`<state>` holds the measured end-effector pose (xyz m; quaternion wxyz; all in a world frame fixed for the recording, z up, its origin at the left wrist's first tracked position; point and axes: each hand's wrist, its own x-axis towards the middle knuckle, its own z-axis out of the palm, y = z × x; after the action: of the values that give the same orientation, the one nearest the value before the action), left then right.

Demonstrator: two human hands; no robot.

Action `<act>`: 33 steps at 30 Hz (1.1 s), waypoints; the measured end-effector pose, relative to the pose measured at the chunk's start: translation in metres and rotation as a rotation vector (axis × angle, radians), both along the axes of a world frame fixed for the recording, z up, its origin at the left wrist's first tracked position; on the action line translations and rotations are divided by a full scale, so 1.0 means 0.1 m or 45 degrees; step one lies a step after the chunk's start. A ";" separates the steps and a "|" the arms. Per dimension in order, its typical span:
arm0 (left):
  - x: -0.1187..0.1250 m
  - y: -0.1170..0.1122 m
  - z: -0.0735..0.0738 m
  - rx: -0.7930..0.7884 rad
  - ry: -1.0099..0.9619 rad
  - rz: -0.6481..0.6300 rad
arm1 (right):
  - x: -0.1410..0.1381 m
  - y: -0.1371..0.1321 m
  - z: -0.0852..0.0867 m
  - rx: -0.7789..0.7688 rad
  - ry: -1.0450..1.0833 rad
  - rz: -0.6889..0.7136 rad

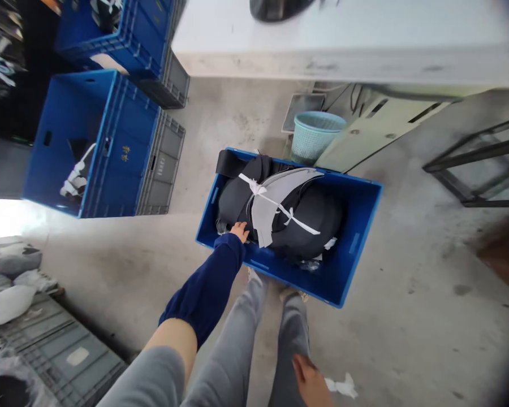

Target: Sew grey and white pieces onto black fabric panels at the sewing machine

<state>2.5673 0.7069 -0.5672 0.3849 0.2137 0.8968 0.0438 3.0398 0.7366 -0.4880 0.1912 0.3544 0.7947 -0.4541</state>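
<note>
A blue plastic crate (356, 237) stands on the concrete floor in front of my feet. It holds bundles of black and grey fabric (297, 212) tied with white strips. My left hand (240, 230), in a dark blue sleeve, reaches down onto the near left side of the black fabric bundle; its fingers rest on the cloth and are mostly hidden. My right hand (309, 381) hangs by my right leg at the bottom edge, fingers curled, with a bit of white cloth (343, 386) at its side.
Stacked blue and grey crates (123, 147) stand at the left. A light blue mesh basket (314, 133) sits behind the crate under a white table (348, 45). A grey crate lid with fabric (55, 350) lies bottom left. A metal frame (479, 164) stands right.
</note>
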 end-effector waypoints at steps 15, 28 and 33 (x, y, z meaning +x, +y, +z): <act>-0.85 1.28 -1.28 0.072 0.503 0.270 | -0.49 0.19 -1.17 -0.271 -0.121 -0.144; -0.05 0.14 -0.17 0.474 0.042 -0.886 | -0.45 0.23 -1.22 -0.341 -0.216 -0.229; -0.09 -0.96 -0.51 0.103 -0.098 -0.998 | -0.51 0.49 -1.41 -0.328 -0.165 -0.244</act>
<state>2.5587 0.6111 -0.6179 0.3972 0.5532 0.7295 -0.0633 2.9893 0.7856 -0.6294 0.2419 0.4296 0.6786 -0.5445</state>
